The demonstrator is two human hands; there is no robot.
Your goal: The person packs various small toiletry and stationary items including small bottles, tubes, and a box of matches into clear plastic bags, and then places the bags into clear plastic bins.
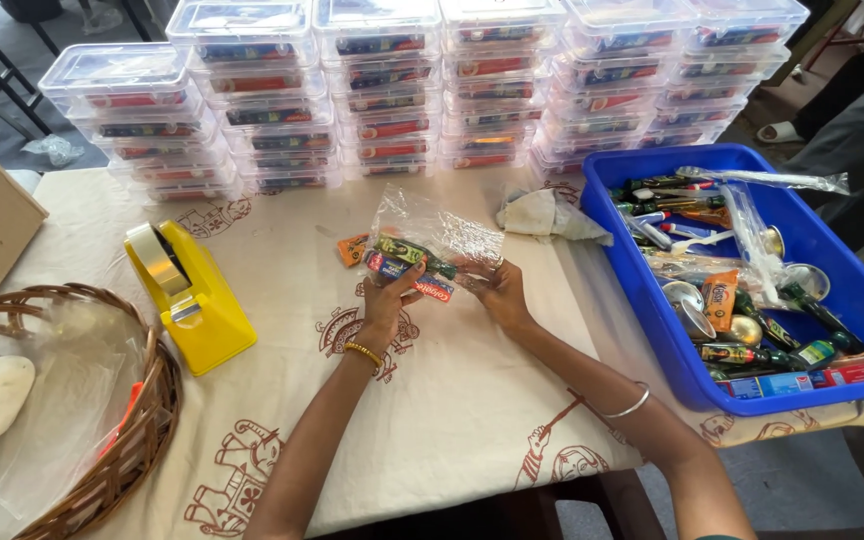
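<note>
Both forearms run off the bottom edge, so my elbows are cut off. At far left a wicker basket (pixel 142 440) is partly out of frame; it holds crumpled clear plastic and a pale lump I cannot identify. Stacked clear lidded boxes (pixel 392 90) line the back of the table (pixel 452 410), their contents blurred. Right of me, a blue bin (pixel 642 330) holds small bottles, tubes and plastic bags. My left hand (pixel 389 300) and right hand (pixel 502 290) both pinch a clear bag (pixel 432 245) of small packets, held between them above the table.
</note>
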